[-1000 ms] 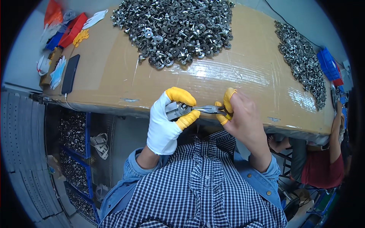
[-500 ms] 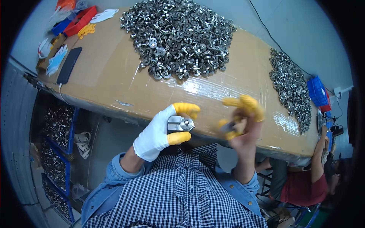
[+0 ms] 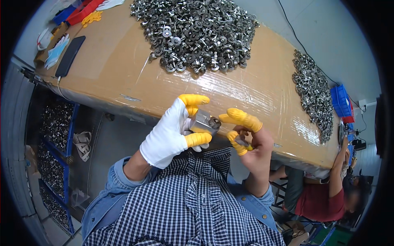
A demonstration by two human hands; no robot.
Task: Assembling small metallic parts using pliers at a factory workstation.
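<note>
My gloved left hand (image 3: 167,140) is clamped on a metal block (image 3: 202,123) before my chest, by the edge of the table (image 3: 119,78). My right hand (image 3: 257,146), apart from it, curls round a mostly hidden tool (image 3: 245,143), index fingertip (image 3: 225,118) just beside the block's round end (image 3: 214,122); whether they touch, I can't tell. Beyond lies a big heap (image 3: 201,35) of metal parts, a smaller heap (image 3: 314,98) to the right, a phone (image 3: 70,56) to the left.

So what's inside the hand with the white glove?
The left hand holds a shiny metal block with a round part at one end. I can't see whatever its grip covers.
</note>
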